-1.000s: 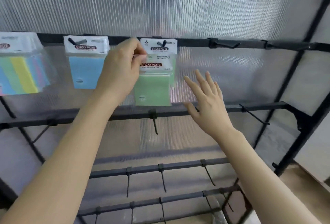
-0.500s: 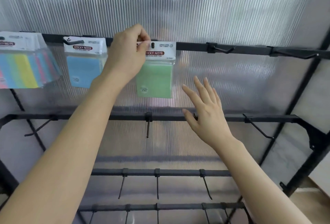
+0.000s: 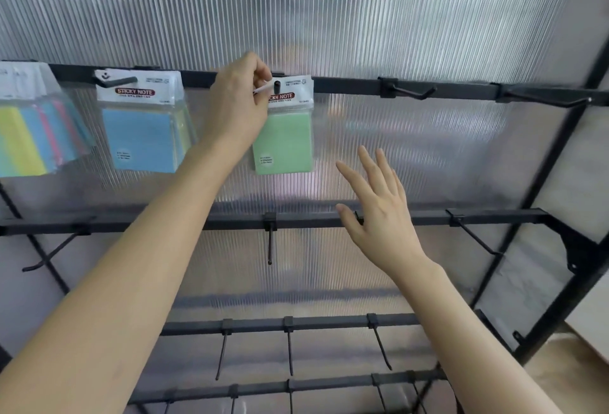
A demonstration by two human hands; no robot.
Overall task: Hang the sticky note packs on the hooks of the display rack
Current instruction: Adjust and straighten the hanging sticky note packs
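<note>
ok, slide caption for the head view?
Left hand pinches green sticky note pack on top-rail hook; right hand hovers open below.

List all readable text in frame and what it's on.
"STICKY NOTE": header card of the blue pack.
"ICKY NOTE": header card of the green pack; the start is hidden behind the left hand.
Unreadable: small print on both headers, round labels on both pads, header of the multicolour pack.

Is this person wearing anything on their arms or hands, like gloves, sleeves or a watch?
No. The left hand and right hand are bare: no gloves, no rings visible on the fingers. The left forearm and right forearm are uncovered to the picture's edge: no sleeves, watch or bracelet.
</note>
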